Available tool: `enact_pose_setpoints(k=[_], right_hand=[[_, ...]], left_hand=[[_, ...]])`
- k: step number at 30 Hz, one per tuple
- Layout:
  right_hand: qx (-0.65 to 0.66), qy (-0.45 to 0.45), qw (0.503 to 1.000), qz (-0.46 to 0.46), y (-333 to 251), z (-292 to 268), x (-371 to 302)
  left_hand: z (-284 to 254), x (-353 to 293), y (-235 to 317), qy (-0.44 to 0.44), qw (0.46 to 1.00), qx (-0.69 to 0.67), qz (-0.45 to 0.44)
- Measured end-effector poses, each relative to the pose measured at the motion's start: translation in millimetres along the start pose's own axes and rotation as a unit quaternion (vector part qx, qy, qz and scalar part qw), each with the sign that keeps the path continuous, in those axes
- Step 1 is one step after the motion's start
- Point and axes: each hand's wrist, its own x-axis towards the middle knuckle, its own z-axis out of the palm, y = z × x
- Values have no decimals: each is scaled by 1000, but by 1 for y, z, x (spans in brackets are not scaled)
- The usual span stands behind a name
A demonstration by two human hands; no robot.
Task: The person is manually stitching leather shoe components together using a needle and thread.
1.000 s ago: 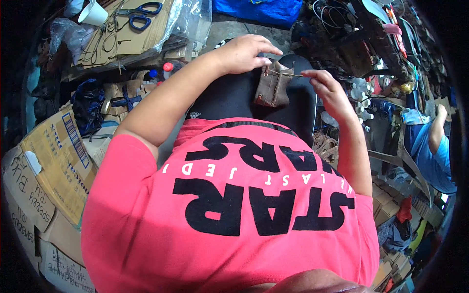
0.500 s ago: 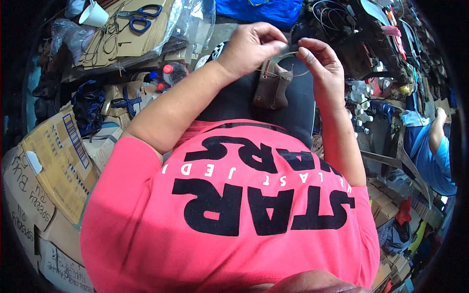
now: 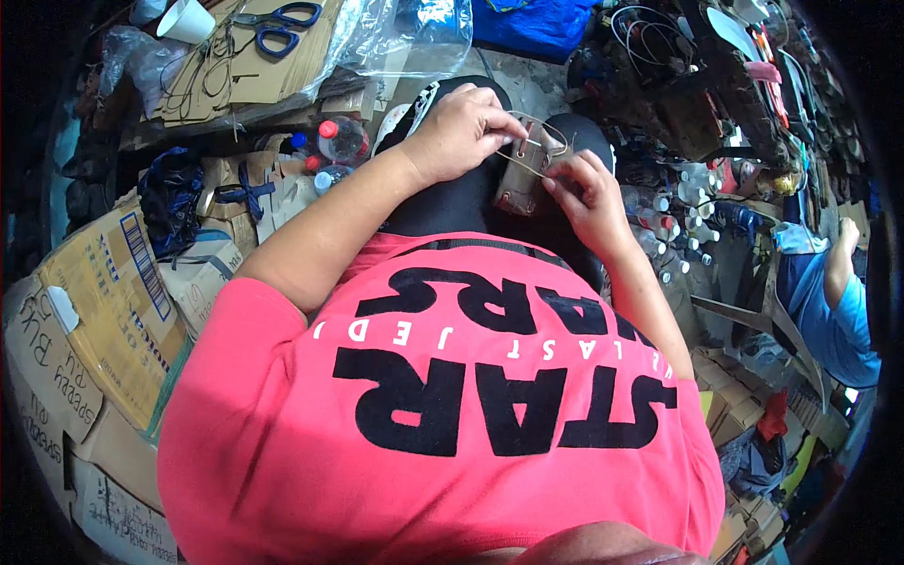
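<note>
One brown eyeletted leather piece [image 3: 518, 185], probably light, pliable but firm, best held by its sides, sits between two dark-trousered thighs [image 3: 435, 202]; one thin tan lace [image 3: 524, 166], likely limp, pinched by left hand [image 3: 463, 132] and right hand [image 3: 588, 193] fingertips.

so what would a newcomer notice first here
The bright pink shirt jumps out first, filling the lower middle of the view. Just above it, over the lap, the left hand and right hand are at a thin cord looping by a small brown piece with eyelets. Then come the blue-handled scissors, upper left on flat cardboard.
</note>
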Motion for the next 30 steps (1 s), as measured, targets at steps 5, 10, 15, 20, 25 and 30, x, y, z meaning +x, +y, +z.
enact_pose_setpoints(k=[5, 10, 15, 20, 25, 30], right_hand=[[8, 7, 999, 37, 5, 0, -16], [11, 3, 999, 32, 7, 3, -12], [15, 8, 999, 35, 8, 4, -12], [15, 9, 999, 39, 10, 4, -13], [16, 14, 999, 48, 8, 5, -11], [68, 55, 996, 18, 8, -4, -17]], left_hand=[[5, 4, -4, -13, 1000, 4, 12], [6, 6, -2, -26, 1000, -5, 1], [8, 6, 4, -54, 996, -49, -55], [15, 11, 16, -13, 998, 37, 58], [23, 24, 32, -42, 980, 146, 131], [21, 41, 45, -116, 961, 193, 159]])
